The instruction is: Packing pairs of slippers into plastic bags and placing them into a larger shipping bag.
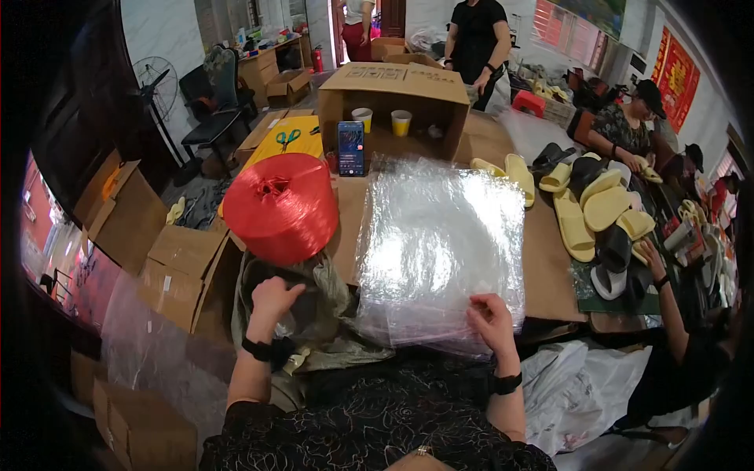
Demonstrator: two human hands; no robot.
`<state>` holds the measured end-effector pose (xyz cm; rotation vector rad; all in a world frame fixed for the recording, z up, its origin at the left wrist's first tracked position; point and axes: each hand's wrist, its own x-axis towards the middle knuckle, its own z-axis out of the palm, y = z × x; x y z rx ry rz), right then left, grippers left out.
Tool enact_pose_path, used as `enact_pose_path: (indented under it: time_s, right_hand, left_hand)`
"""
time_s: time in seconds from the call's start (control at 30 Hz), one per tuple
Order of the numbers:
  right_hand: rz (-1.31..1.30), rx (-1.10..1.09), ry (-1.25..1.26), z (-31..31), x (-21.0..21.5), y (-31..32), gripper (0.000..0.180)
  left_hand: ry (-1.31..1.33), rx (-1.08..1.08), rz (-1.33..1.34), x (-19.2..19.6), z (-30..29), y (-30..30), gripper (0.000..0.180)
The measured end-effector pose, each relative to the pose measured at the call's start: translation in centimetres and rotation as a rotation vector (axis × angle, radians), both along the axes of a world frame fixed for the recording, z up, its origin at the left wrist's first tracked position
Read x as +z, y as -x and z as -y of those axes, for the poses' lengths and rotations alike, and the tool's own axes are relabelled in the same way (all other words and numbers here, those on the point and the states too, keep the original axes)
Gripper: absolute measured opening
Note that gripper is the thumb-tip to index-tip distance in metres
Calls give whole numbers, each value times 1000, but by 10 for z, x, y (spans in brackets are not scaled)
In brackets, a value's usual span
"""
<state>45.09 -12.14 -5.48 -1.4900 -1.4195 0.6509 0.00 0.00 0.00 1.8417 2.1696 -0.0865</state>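
A stack of clear plastic bags [440, 243] lies flat on the table before me, its surface glaring. My right hand [493, 320] is at its near right corner, fingers loosely bent and apart, with nothing plainly held in them. My left hand [273, 300] hovers at the mouth of a greenish-grey sack [334, 294], thumb stretched out to the right and nothing seen in it; its other fingers show only in part. Just beyond that hand sits a big roll of red plastic twine [281, 208].
A phone [351, 149] stands upright before an open cardboard box [393, 82] holding two cups. Green-handled scissors [287, 140] lie on a yellow surface. Yellow slippers [605, 200] and black ones pile up at the right, where a co-worker's hand [653, 261] reaches in. Cartons [184, 263] stand left.
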Motion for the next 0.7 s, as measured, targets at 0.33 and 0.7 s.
enact_pose_path:
  time_s: [0.33, 0.7]
  right_hand:
    - [83, 52, 13, 8, 18, 0, 27]
    - [-287, -345, -232, -10, 22, -71, 19]
  left_hand:
    - [-640, -1082, 465, 0, -7, -180, 50]
    - [-465, -997, 608, -43, -22, -189, 52]
